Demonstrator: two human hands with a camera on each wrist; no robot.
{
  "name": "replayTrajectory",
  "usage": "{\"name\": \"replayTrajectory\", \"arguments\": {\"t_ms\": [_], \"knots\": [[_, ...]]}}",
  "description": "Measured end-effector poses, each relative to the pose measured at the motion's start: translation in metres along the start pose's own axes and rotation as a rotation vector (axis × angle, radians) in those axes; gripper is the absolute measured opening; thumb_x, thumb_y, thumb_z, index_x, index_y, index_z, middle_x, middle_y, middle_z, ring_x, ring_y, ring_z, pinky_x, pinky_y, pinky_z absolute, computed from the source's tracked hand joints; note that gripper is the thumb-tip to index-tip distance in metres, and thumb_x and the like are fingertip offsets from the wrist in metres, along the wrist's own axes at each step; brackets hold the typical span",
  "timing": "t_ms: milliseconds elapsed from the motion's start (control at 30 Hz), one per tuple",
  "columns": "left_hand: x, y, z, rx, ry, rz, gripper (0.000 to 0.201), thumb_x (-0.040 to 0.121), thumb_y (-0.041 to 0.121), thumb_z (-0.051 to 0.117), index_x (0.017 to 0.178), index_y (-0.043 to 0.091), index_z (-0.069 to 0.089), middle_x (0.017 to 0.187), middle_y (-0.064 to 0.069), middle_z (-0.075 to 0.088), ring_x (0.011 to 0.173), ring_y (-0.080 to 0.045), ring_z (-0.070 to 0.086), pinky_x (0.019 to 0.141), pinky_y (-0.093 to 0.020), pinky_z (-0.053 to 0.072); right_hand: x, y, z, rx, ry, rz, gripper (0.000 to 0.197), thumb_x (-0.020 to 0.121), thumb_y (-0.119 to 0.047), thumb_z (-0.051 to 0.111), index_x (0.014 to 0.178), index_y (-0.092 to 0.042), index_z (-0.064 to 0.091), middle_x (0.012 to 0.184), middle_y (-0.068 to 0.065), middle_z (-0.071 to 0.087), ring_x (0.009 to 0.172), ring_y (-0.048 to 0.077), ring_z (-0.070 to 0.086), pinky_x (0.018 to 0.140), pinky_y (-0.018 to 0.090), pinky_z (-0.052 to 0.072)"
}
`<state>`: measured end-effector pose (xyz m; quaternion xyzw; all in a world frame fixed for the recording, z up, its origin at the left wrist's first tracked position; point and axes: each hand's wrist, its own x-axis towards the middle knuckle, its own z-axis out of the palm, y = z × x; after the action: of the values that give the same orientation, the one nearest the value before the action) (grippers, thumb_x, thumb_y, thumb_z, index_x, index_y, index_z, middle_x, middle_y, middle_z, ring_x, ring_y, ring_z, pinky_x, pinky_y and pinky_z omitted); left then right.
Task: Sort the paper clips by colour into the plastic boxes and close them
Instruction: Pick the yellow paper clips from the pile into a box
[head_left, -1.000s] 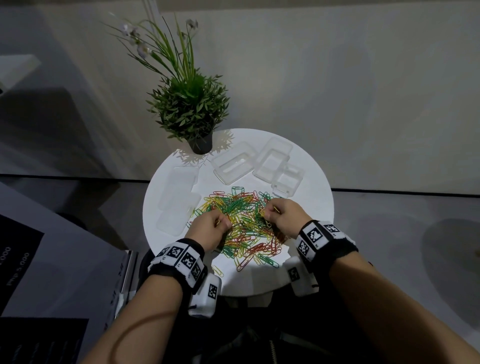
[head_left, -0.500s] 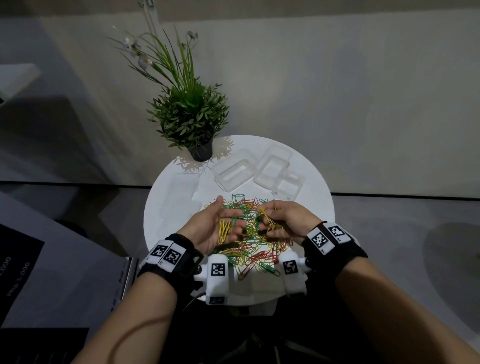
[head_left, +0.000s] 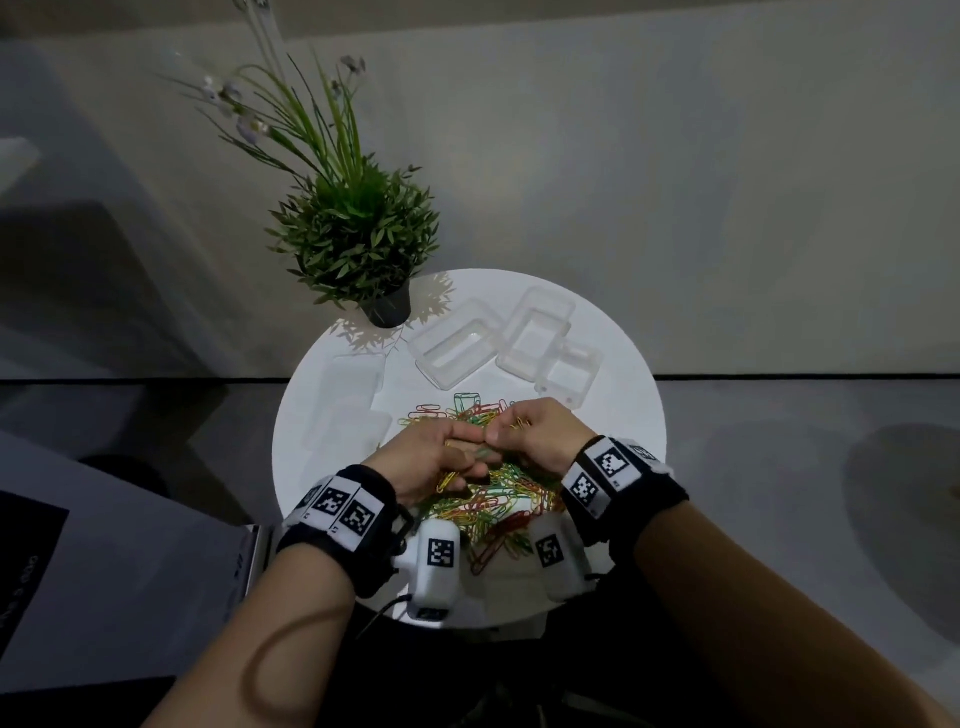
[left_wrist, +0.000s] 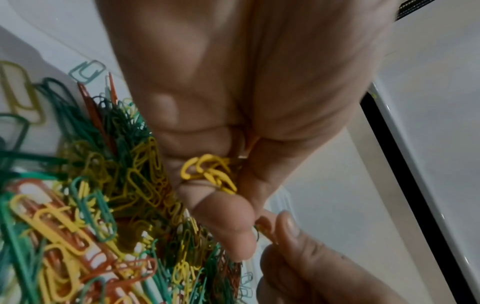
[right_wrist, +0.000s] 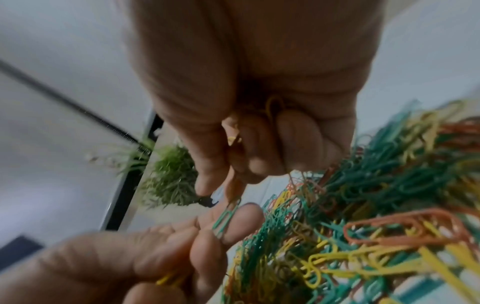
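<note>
A green clip (right_wrist: 226, 216) is pinched between left hand (head_left: 436, 460) and right hand (head_left: 535, 436), both cupping yellow clips (left_wrist: 210, 172); colours should be kept apart

Little can be read. Pale digits are printed on the dark board (head_left: 23, 566) at the lower left edge of the head view, seemingly a run of zeros, too dim and skewed to be made out. Black-and-white square code markers, without letters, are carried on the wristbands (head_left: 340, 506) and wrist cameras (head_left: 441, 553).
</note>
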<state>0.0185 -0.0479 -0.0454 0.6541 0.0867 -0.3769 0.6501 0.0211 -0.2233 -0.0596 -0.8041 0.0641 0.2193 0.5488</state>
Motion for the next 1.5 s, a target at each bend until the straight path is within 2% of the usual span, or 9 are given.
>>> {"name": "replayTrajectory", "arguments": {"t_ms": [233,400,567,733,900,1100,1333,1433,1500], "knots": [[-0.004,0.001,0.001,-0.102,0.029,0.006,0.042,0.089,-0.021,0.035,0.122,0.003,0.047,0.086,-0.017,0.069,0.063,-0.015,0.068,0.047,-0.019,0.05,0.0,-0.007,0.011,-0.372,0.024,-0.102,0.023,0.082,-0.021,0.07,0.063,-0.029,0.06,0.083,-0.002,0.064,0.088,0.016,0.058,0.075,0.026,0.041],[-0.009,0.005,-0.009,-0.006,0.11,-0.003,0.037,0.092,-0.016,0.036,0.12,0.005,0.048,0.096,-0.02,0.068,0.067,-0.016,0.065,0.05,-0.018,0.052,0.001,-0.01,-0.008,-0.321,0.086,-0.047,0.012,0.089,-0.018,0.064,0.077,-0.023,0.063,0.087,0.0,0.065,0.086,0.017,0.057,0.071,0.024,0.041],[-0.004,0.009,-0.017,0.005,0.25,0.011,0.03,0.091,-0.011,0.04,0.115,0.001,0.054,0.081,-0.013,0.065,0.055,-0.011,0.048,0.039,-0.017,0.037,-0.003,-0.011,-0.03,-0.38,0.026,-0.039,0.007,0.092,-0.023,0.063,0.091,-0.019,0.069,0.095,-0.001,0.063,0.091,0.016,0.056,0.075,0.025,0.04],[0.013,0.034,0.002,-0.028,0.254,0.092,0.043,0.081,-0.02,0.031,0.109,0.004,0.053,0.09,-0.017,0.059,0.065,-0.017,0.05,0.047,-0.018,0.045,0.011,-0.015,-0.042,0.33,0.102,0.033,0.017,0.096,-0.002,0.049,0.091,-0.005,0.065,0.052,0.003,0.051,0.043,0.011,0.042,0.041,0.017,0.034],[0.046,0.081,0.028,-0.078,0.31,0.266,0.039,0.087,-0.021,0.031,0.111,0.003,0.051,0.085,-0.01,0.055,0.064,-0.015,0.049,0.051,-0.02,0.046,0.039,-0.034,-0.072,0.931,0.219,0.19,0.014,0.093,-0.005,0.051,0.079,-0.008,0.052,0.057,0.004,0.046,0.04,0.012,0.042,0.037,0.018,0.035],[0.103,0.108,0.048,0.055,0.346,0.338,0.032,0.09,-0.009,0.043,0.11,0.015,0.054,0.099,-0.006,0.06,0.084,-0.017,0.057,0.079,-0.033,0.049,0.078,-0.058,-0.089,0.972,0.306,0.158,0.021,0.092,-0.009,0.043,0.072,-0.009,0.05,0.053,0.004,0.045,0.036,0.013,0.043,0.037,0.016,0.035],[0.109,0.11,0.042,-0.035,0.252,0.281,0.047,0.083,-0.011,0.033,0.114,0.016,0.056,0.09,-0.005,0.053,0.069,-0.013,0.045,0.062,-0.025,0.036,0.104,-0.051,-0.083,0.897,0.125,0.144,0.029,0.099,-0.038,0.041,0.097,-0.015,0.058,0.081,0.003,0.052,0.07,0.018,0.051,0.065,0.032,0.042],[0.102,0.104,0.034,0.222,0.241,0.348,0.037,0.091,-0.007,0.038,0.114,0.015,0.056,0.095,-0.001,0.061,0.086,-0.017,0.056,0.069,-0.024,0.043,0.106,-0.049,-0.079,0.855,0.096,0.117,0.024,0.099,-0.037,0.042,0.104,-0.02,0.058,0.086,-0.005,0.045,0.074,0.01,0.047,0.063,0.031,0.04],[0.097,0.098,0.026,0.701,0.294,0.404,0.03,0.089,0.001,0.049,0.106,0.021,0.063,0.102,0.002,0.066,0.098,-0.018,0.058,0.084,-0.03,0.047,0.106,-0.049,-0.078,0.758,0.139,0.106,0.016,0.095,-0.03,0.049,0.105,-0.025,0.061,0.083,-0.009,0.043,0.073,0.003,0.041,0.06,0.029,0.038]]}}
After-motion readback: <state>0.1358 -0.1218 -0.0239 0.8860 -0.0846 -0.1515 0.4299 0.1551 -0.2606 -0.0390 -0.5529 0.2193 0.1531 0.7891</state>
